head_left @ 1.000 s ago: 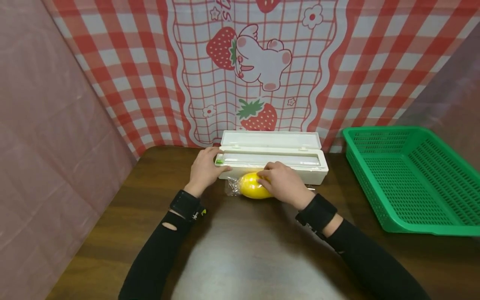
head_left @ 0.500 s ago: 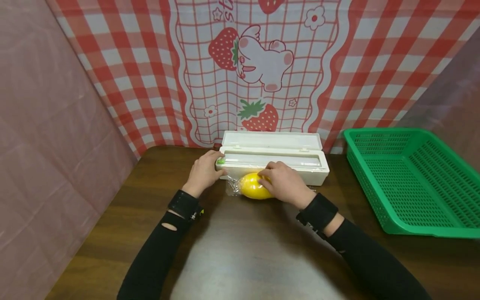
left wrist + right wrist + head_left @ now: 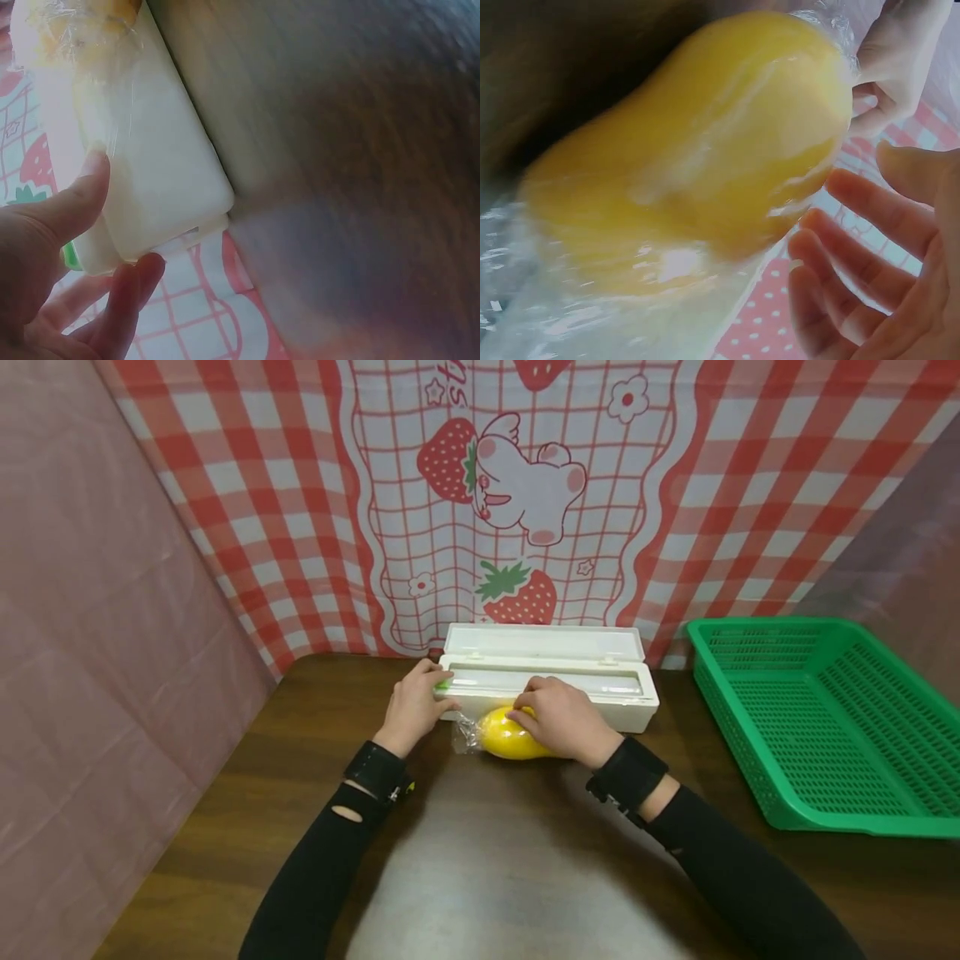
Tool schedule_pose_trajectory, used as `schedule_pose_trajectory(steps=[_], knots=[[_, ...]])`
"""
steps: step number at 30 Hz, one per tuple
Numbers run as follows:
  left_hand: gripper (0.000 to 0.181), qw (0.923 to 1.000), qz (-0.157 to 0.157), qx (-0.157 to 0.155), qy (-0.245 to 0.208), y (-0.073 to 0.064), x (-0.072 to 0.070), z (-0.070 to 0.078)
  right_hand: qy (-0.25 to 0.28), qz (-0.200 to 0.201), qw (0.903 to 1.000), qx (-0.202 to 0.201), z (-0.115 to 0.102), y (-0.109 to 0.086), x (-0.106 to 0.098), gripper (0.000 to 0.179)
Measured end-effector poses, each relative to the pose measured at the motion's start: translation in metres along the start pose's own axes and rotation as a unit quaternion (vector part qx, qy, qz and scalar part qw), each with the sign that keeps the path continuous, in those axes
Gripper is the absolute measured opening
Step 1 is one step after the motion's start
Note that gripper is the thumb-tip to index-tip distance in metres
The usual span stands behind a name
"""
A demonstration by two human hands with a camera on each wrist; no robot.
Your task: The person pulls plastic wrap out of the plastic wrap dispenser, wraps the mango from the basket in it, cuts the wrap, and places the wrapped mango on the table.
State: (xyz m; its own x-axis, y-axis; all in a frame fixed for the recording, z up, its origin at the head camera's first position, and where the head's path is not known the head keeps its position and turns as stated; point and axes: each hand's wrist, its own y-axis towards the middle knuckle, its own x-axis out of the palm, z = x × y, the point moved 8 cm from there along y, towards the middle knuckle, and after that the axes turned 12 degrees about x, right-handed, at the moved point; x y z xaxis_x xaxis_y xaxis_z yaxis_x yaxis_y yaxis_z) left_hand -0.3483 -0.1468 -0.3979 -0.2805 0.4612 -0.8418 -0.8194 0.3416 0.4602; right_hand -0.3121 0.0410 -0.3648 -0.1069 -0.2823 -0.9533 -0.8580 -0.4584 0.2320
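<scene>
A long white cling film dispenser (image 3: 551,685) lies along the back of the table with its lid raised. My left hand (image 3: 414,702) grips its left end, thumb (image 3: 94,176) on one face and fingers curled at the end, beside a small green piece (image 3: 445,683). In front lies a yellow pear-shaped fruit (image 3: 506,735) wrapped in clear film (image 3: 467,735), which bunches at its left end. Over the fruit's right part is my right hand (image 3: 562,718). In the right wrist view its fingers are loosely bent, fingertips right at the fruit's edge, thumb apart from them.
A green plastic basket (image 3: 780,760) stands on the right of the brown wooden table (image 3: 480,860). Behind the dispenser hangs a red-and-white checked cloth (image 3: 300,510). A pink curtain (image 3: 112,610) hangs on the left.
My right hand has risen slightly at the dispenser's front edge. My left hand has shifted a little to the right along the dispenser's end. Fruit and dispenser stay nearly in place.
</scene>
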Motion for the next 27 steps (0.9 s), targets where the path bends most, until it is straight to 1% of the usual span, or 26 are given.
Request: schedule_pose_trajectory(steps=[2,4,9,13,15,17,21,23,27], knots=[[0.056,1.0000,0.002,0.002,0.001,0.002,-0.001,0.000,0.003,-0.002,0.9999,-0.010,-0.006,0.006,-0.001,0.029],[0.058,1.0000,0.000,0.001,0.008,0.003,-0.003,0.000,0.002,-0.006,0.9995,-0.031,-0.016,0.014,-0.001,0.031],[0.061,0.9995,-0.009,-0.003,0.030,0.004,-0.003,-0.001,-0.018,-0.029,0.9944,-0.100,-0.047,0.033,0.009,0.045],[0.052,0.9994,0.000,-0.008,0.035,0.003,-0.003,-0.002,-0.012,-0.058,0.9896,-0.131,-0.068,0.043,0.021,0.051],[0.046,0.9994,0.010,-0.012,0.032,0.003,-0.004,-0.003,-0.016,-0.066,0.9875,-0.142,-0.076,0.046,0.027,0.051],[0.039,0.9993,0.018,-0.017,0.029,0.004,-0.004,-0.004,-0.023,-0.066,0.9862,-0.150,-0.082,0.050,0.031,0.049],[0.027,0.9990,0.027,-0.019,0.029,0.006,-0.005,-0.006,-0.041,-0.056,0.9866,-0.148,-0.089,0.057,0.035,0.047],[0.024,0.9990,0.032,-0.014,0.029,0.006,-0.007,-0.006,-0.051,-0.047,0.9871,-0.144,-0.091,0.059,0.037,0.049],[0.024,0.9987,0.044,-0.009,0.022,0.005,-0.007,-0.007,-0.070,-0.032,0.9854,-0.152,-0.095,0.060,0.043,0.052]])
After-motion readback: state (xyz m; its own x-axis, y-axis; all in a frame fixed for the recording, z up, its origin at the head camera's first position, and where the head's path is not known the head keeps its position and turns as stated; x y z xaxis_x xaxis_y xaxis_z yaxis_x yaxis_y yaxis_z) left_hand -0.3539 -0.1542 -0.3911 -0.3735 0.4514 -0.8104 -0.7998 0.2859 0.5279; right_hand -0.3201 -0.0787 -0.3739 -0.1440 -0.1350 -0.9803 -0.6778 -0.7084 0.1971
